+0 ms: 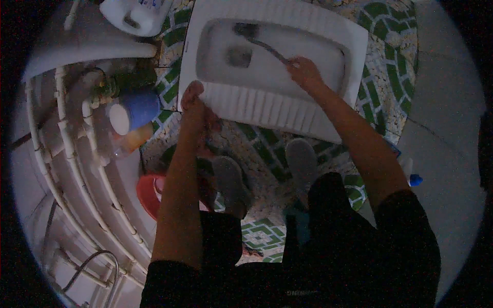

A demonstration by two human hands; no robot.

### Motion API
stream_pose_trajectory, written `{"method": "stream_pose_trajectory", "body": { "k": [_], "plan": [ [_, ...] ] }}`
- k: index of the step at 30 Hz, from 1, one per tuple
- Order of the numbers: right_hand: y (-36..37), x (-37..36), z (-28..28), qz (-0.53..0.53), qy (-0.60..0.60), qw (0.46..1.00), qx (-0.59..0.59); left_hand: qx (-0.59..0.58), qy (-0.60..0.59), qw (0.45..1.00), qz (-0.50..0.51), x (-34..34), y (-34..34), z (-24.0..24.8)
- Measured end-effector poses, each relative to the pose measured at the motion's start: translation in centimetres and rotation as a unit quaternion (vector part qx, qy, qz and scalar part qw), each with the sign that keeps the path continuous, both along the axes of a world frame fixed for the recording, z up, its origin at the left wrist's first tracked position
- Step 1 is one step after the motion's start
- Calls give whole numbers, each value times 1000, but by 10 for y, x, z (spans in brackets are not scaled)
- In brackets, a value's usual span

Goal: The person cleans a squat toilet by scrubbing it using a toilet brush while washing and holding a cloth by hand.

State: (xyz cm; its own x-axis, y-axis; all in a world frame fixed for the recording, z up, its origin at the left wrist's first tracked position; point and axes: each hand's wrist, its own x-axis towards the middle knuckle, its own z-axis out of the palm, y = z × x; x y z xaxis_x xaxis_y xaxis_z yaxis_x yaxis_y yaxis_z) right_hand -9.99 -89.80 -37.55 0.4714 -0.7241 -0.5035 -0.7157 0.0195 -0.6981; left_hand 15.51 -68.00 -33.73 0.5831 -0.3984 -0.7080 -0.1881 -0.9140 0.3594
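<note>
A white squat toilet pan [267, 100] with ribbed foot rests is set in the floor in front of me. My right hand [306, 73] is closed round the handle of a toilet brush [267, 49]. The dark brush head lies against the far left part of the basin, just beyond the drain hole [239, 56]. At the pan's near left corner is my left hand [193, 96], its fingers curled in. Whether it holds anything is hidden in the dim light.
White pipes [72, 149] run along the left wall. Beside them are a blue tub [141, 110], an orange-tinted container [134, 139] and a red basin [149, 195]. A white jug [136, 15] stands at the far left. A blue-capped bottle [408, 169] lies at right.
</note>
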Motion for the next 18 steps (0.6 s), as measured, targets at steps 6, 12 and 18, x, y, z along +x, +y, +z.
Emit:
{"method": "stream_pose_trajectory", "body": {
  "k": [6,12,18],
  "plan": [
    [22,74,2,176,23,968,-176,22,53,998,15,-6,-15,16],
    [1,42,-12,246,-18,969,-30,3,-64,990,-124,6,-5,-39],
    [-33,5,21,301,129,931,-164,48,-162,937,-305,20,9,-71]
  ]
}}
